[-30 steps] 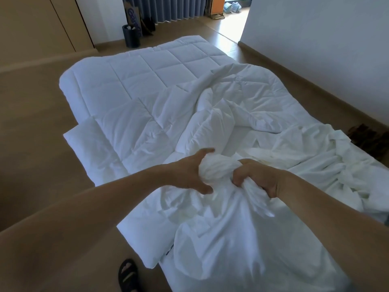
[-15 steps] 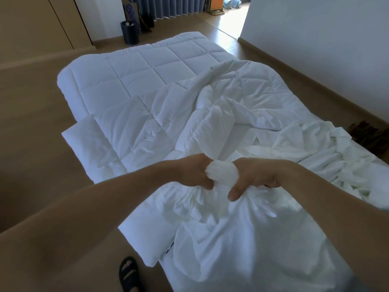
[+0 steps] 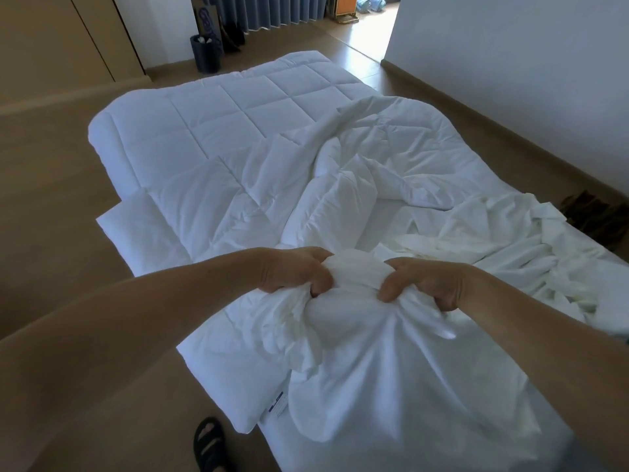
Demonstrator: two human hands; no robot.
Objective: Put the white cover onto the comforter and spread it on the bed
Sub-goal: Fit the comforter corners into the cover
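A white quilted comforter (image 3: pixel 218 131) lies over the bed, flat at the far end and rumpled toward me. The thin white cover (image 3: pixel 391 376) is bunched at the near end, with more of it crumpled to the right. My left hand (image 3: pixel 292 270) and my right hand (image 3: pixel 422 284) both grip gathered cover fabric, a rounded lump of cloth bulging between them. I cannot tell whether a comforter corner is inside that lump.
A pillow corner (image 3: pixel 136 229) sticks out at the bed's left side. Wooden floor surrounds the bed. A dark bin (image 3: pixel 206 52) stands by the curtains at the back. My sandalled foot (image 3: pixel 211 444) is at the bottom. Dark items (image 3: pixel 595 216) lie by the right wall.
My hands have moved a little apart along the gathered cover, and the lump of cloth between them has widened and lies lower.
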